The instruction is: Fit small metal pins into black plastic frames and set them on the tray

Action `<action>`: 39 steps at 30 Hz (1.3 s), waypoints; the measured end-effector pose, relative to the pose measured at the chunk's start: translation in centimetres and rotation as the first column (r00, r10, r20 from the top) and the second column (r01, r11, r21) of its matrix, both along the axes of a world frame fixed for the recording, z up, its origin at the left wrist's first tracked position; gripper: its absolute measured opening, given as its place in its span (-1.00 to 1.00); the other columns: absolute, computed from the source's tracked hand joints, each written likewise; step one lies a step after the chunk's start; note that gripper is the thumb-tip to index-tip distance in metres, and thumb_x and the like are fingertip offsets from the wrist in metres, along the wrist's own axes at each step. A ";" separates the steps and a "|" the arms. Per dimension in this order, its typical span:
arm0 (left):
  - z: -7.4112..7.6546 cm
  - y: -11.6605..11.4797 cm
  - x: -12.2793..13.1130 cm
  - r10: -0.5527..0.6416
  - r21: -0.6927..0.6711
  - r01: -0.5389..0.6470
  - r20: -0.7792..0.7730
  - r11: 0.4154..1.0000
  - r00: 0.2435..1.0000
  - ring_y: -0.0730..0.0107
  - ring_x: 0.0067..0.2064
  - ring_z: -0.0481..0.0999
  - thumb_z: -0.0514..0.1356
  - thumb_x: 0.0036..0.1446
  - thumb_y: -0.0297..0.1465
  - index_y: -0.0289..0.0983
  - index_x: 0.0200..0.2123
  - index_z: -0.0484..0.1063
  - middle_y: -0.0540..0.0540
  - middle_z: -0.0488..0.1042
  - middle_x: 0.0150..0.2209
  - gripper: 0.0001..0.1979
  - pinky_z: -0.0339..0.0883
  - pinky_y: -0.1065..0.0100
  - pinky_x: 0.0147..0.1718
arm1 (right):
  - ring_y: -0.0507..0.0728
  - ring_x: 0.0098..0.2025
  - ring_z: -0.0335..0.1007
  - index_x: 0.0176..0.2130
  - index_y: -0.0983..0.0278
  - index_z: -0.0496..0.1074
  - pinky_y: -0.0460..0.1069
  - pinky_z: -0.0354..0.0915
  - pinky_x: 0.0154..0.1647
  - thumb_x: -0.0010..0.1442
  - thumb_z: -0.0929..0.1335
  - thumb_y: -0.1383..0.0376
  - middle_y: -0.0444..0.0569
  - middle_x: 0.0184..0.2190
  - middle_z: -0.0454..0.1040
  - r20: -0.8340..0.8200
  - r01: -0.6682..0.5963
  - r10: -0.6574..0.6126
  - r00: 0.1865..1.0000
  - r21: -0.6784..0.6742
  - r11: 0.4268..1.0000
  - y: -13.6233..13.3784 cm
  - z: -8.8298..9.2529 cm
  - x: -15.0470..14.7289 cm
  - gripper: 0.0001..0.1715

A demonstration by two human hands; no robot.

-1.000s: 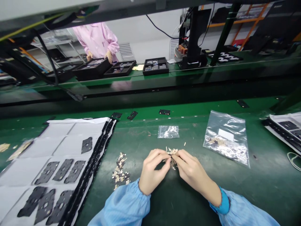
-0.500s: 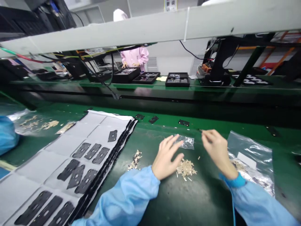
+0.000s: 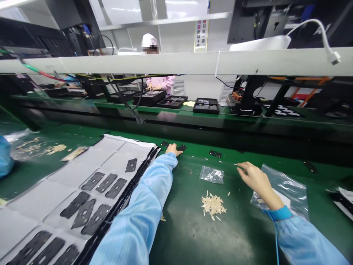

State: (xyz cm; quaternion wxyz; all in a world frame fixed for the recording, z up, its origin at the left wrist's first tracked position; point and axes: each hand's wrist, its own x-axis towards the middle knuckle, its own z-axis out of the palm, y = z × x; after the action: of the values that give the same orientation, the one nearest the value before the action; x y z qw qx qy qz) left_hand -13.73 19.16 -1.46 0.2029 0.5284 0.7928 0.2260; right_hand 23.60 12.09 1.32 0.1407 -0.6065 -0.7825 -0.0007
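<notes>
My left hand [image 3: 173,149] reaches to the back of the bench, fingers closed on a small black plate [image 3: 182,148] lying there. Another black plate [image 3: 164,144] is just left of those fingers. Out to the right, my right hand [image 3: 255,181] hovers over the bench with thumb and forefinger brought together. A tiny pale sliver [image 3: 235,164] shows at their tips, though whether they grip it is unclear. Between my arms lies a pile of small beige pieces [image 3: 213,205], with a small clear bag [image 3: 211,175] behind it. A third black plate [image 3: 215,154] lies farther back.
White compartmented sheets [image 3: 116,151] bearing several black plates are stacked on the left. A larger clear bag [image 3: 292,187] lies under my right wrist. Across the shelf, a person in pink [image 3: 162,82] works beside black trays [image 3: 206,105]. A blue sleeve [image 3: 4,156] shows far left.
My left hand has moved from beside the beige pile to the black plate at the back left. My right hand stays near the same spot. The view has tilted upward.
</notes>
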 end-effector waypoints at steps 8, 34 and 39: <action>2.1 -1.4 2.2 -0.174 0.023 0.186 0.480 0.982 0.860 0.31 -0.16 0.45 0.13 0.17 -0.33 -0.34 -0.06 0.34 -0.15 0.41 -0.10 -0.71 0.38 0.21 -0.21 | 0.16 -0.29 0.47 -0.23 0.24 0.50 0.03 0.39 -0.27 0.17 0.25 0.18 0.00 -0.25 0.53 -0.430 -0.160 0.084 0.899 -0.144 0.977 -1.9 0.1 -0.7 -0.69; -0.1 -1.3 4.7 -0.037 0.167 0.008 0.167 0.986 0.985 0.10 0.00 0.39 0.27 -0.01 -0.24 -0.35 -0.17 0.41 -0.22 0.43 -0.08 -0.63 0.24 0.12 -0.03 | 0.14 -0.34 0.44 -0.12 0.26 0.37 0.00 0.44 -0.49 -0.05 0.42 0.02 0.03 -0.21 0.42 -0.898 -0.271 -0.387 0.212 -0.434 0.859 -9.5 -2.9 -5.8 -0.45; 0.8 1.0 -1.6 -0.024 0.096 0.028 -0.047 0.995 0.999 0.20 -0.02 0.39 0.12 0.18 -0.33 -0.29 0.02 0.29 -0.18 0.32 0.04 -0.66 0.32 0.06 -0.09 | 0.14 -0.40 0.41 -0.24 0.29 0.45 -0.02 0.39 -0.53 -0.04 0.40 0.00 0.04 -0.33 0.48 -0.897 -0.184 -0.351 0.268 -0.406 0.895 -9.4 -4.8 -3.8 -0.53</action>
State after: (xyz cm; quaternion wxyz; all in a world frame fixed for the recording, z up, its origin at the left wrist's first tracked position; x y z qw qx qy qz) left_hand -15.36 20.16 -0.66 0.1620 0.5529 0.7784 0.2494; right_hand 19.80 2.71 -3.43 0.4443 -0.5381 -0.4805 0.5311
